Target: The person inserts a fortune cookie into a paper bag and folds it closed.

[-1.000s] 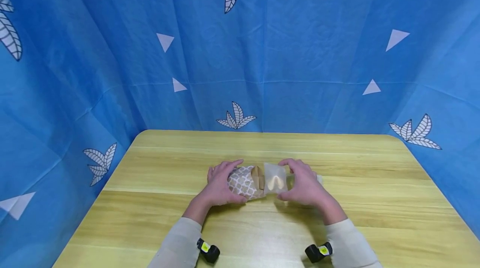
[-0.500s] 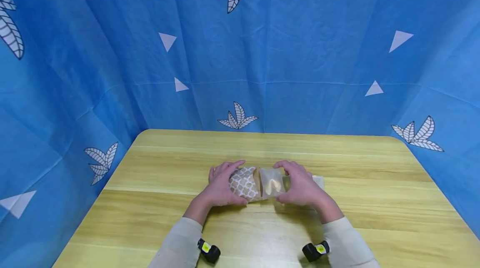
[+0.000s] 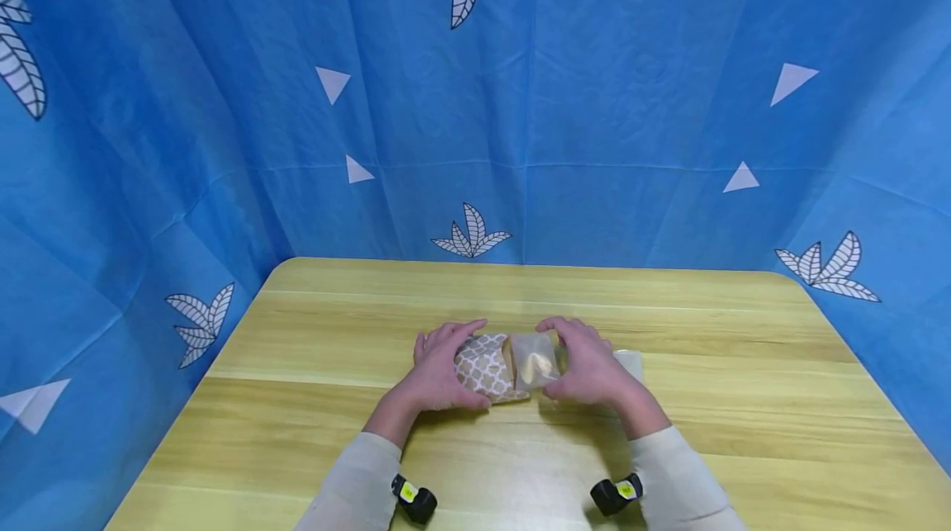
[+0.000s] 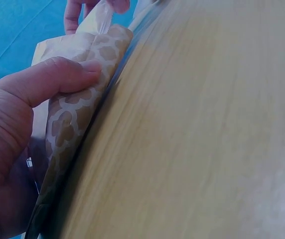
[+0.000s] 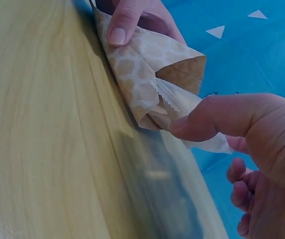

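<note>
A brown paper bag [image 3: 481, 366] with a white lattice print lies on its side, its mouth facing right. My left hand [image 3: 440, 366] grips it from the left, fingers along the far edge and thumb [image 4: 72, 74] on the near side. Opposite, my right hand [image 3: 590, 362] holds a small frosted packet [image 3: 536, 361] between thumb and fingers. Something pale shows inside the packet; its kind is unclear. In the right wrist view the packet's serrated edge [image 5: 168, 97] sits at the bag's mouth, partly within it. The brown inner wall [image 5: 185, 74] shows above.
Beyond my right hand, a pale clear-looking sheet [image 3: 630, 362] lies on the wooden table [image 3: 334, 415], mostly hidden by that hand. A blue patterned curtain [image 3: 594, 101] hangs behind the table's far edge. Black cameras [image 3: 418, 502] are strapped to both wrists.
My right hand has moved left with the packet, bringing it up to the bag's mouth. More of the pale sheet shows on the right. My left hand keeps its grip on the bag.
</note>
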`<act>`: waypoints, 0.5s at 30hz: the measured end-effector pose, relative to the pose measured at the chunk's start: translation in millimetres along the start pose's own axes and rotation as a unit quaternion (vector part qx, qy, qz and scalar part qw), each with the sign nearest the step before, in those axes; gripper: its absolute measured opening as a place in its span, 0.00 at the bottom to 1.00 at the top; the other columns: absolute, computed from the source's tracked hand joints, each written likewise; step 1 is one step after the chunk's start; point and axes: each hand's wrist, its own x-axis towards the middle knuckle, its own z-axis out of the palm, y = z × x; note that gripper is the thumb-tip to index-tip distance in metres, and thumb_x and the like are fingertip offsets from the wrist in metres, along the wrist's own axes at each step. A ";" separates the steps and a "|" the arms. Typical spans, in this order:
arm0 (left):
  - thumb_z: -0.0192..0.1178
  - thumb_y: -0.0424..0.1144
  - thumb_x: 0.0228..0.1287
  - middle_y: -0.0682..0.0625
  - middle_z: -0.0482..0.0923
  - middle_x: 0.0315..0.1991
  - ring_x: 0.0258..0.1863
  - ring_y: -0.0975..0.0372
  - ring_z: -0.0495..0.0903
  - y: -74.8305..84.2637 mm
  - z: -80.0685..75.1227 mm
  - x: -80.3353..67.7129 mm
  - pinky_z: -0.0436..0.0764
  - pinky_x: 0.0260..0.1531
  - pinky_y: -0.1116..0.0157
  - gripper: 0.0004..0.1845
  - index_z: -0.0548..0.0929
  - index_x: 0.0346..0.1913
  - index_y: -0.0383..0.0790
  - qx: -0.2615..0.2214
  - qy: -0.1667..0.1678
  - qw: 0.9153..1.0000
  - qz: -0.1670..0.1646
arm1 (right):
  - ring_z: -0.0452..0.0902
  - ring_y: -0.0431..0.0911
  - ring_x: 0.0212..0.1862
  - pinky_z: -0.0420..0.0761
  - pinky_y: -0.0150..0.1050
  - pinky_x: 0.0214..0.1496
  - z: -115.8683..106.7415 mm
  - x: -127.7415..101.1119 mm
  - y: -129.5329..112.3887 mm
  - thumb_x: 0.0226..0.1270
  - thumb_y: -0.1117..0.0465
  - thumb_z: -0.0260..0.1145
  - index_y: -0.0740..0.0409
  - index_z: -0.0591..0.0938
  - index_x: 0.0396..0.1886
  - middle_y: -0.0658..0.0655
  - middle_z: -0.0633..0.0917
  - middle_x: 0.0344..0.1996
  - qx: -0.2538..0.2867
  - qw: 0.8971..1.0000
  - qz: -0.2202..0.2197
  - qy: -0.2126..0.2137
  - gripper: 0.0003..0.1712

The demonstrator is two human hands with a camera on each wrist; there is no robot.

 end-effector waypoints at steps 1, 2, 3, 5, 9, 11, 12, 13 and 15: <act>0.78 0.57 0.21 0.55 0.63 0.61 0.63 0.58 0.57 -0.2 0.0 0.1 0.33 0.63 0.41 0.63 0.58 0.71 0.61 0.001 0.000 1.000 0.000 | 0.68 0.46 0.43 0.66 0.52 0.45 0.5 0.5 0.1 0.29 0.55 0.80 0.46 0.72 0.58 0.48 0.74 0.42 0.000 1.000 0.000 0.001 0.48; 0.78 0.57 0.21 0.55 0.63 0.61 0.63 0.58 0.57 -0.3 -0.1 0.1 0.33 0.63 0.42 0.63 0.58 0.71 0.61 0.002 0.000 1.000 0.000 | 0.68 0.46 0.43 0.66 0.52 0.45 0.9 0.6 0.1 0.29 0.55 0.80 0.47 0.72 0.59 0.47 0.74 0.42 -0.001 1.000 0.001 0.002 0.48; 0.78 0.57 0.21 0.55 0.63 0.61 0.63 0.59 0.57 -0.5 0.0 0.1 0.33 0.63 0.42 0.63 0.58 0.71 0.62 0.004 -0.001 1.000 -0.001 | 0.68 0.46 0.43 0.66 0.53 0.45 1.4 1.0 0.2 0.29 0.55 0.80 0.47 0.72 0.58 0.48 0.74 0.42 -0.001 1.000 0.001 0.002 0.48; 0.78 0.56 0.22 0.55 0.63 0.60 0.63 0.59 0.57 -0.5 -0.1 0.2 0.33 0.63 0.42 0.63 0.58 0.71 0.62 0.006 -0.001 1.000 0.001 | 0.69 0.46 0.43 0.66 0.53 0.45 2.2 1.5 0.8 0.30 0.56 0.81 0.48 0.72 0.58 0.48 0.75 0.42 -0.001 1.000 0.002 0.002 0.47; 0.78 0.56 0.21 0.56 0.63 0.60 0.63 0.59 0.56 -0.1 -0.2 0.2 0.33 0.63 0.41 0.63 0.58 0.71 0.62 0.009 -0.003 1.000 0.001 | 0.69 0.46 0.43 0.66 0.53 0.44 1.9 2.0 -0.1 0.30 0.56 0.81 0.47 0.73 0.58 0.48 0.75 0.42 0.000 1.000 0.003 0.002 0.47; 0.78 0.56 0.21 0.56 0.63 0.60 0.63 0.59 0.56 0.4 -0.6 0.3 0.33 0.63 0.41 0.63 0.57 0.71 0.63 0.007 -0.004 1.000 -0.001 | 0.69 0.46 0.43 0.66 0.53 0.44 1.4 2.0 -0.7 0.30 0.56 0.81 0.47 0.73 0.58 0.48 0.75 0.42 0.001 1.000 0.003 0.002 0.47; 0.79 0.56 0.21 0.56 0.62 0.60 0.63 0.59 0.56 0.5 -0.7 0.2 0.33 0.63 0.41 0.63 0.57 0.71 0.63 0.006 -0.005 1.000 -0.001 | 0.69 0.46 0.44 0.66 0.52 0.44 1.2 1.9 -0.9 0.30 0.56 0.81 0.47 0.73 0.58 0.48 0.75 0.42 0.002 1.000 0.003 0.001 0.47; 0.79 0.56 0.21 0.56 0.62 0.60 0.63 0.58 0.56 0.6 -0.9 0.2 0.33 0.62 0.41 0.64 0.57 0.71 0.63 0.005 -0.006 1.000 0.000 | 0.69 0.46 0.44 0.66 0.52 0.44 1.2 2.0 -0.9 0.30 0.56 0.81 0.48 0.73 0.58 0.48 0.75 0.42 0.002 1.000 0.004 0.001 0.47; 0.79 0.56 0.20 0.56 0.62 0.60 0.63 0.58 0.56 0.8 -1.3 0.0 0.33 0.62 0.41 0.64 0.57 0.71 0.64 0.004 -0.007 1.000 0.000 | 0.69 0.46 0.44 0.66 0.52 0.45 1.5 2.1 -0.5 0.29 0.56 0.81 0.48 0.73 0.59 0.48 0.75 0.42 0.002 1.000 0.005 0.002 0.48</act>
